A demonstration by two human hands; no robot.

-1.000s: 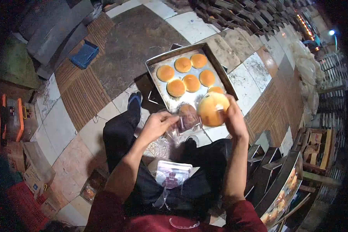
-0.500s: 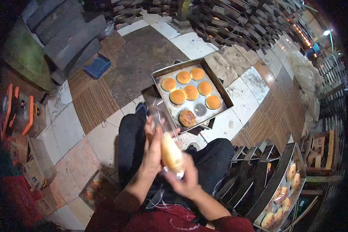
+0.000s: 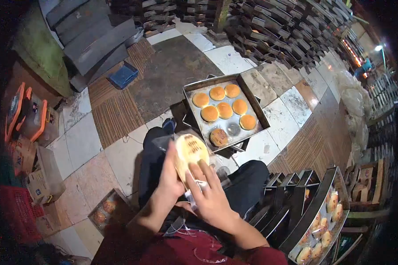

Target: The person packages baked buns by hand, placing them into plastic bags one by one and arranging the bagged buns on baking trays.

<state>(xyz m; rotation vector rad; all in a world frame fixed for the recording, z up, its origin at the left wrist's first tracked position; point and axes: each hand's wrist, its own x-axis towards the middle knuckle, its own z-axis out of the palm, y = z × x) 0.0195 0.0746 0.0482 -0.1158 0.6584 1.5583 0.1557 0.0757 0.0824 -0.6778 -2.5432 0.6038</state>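
Observation:
A pale bun (image 3: 191,149) with dark brown marks on its top is between my hands, in a clear plastic wrapper. My left hand (image 3: 169,176) grips its left side. Across its lower right side lie the fingers of my right hand (image 3: 211,201), with crumpled clear plastic (image 3: 191,198) at that palm. Just ahead, a metal tray (image 3: 256,100) carries several round golden buns (image 3: 224,110). Near its front edge sits one browner bun (image 3: 219,138) with markings on top.
On my right, a tray (image 3: 292,236) of wrapped buns (image 3: 326,229) stands beside stacked metal trays. Another tray (image 3: 121,197) with wrapped items lies at lower left. A blue crate (image 3: 123,76), orange-edged bins (image 3: 33,112) and a red crate (image 3: 24,214) are farther left.
The wrapped bun has turned so its marked top faces up. My right hand has moved up onto it, fingers spread across its side. The view has shifted slightly.

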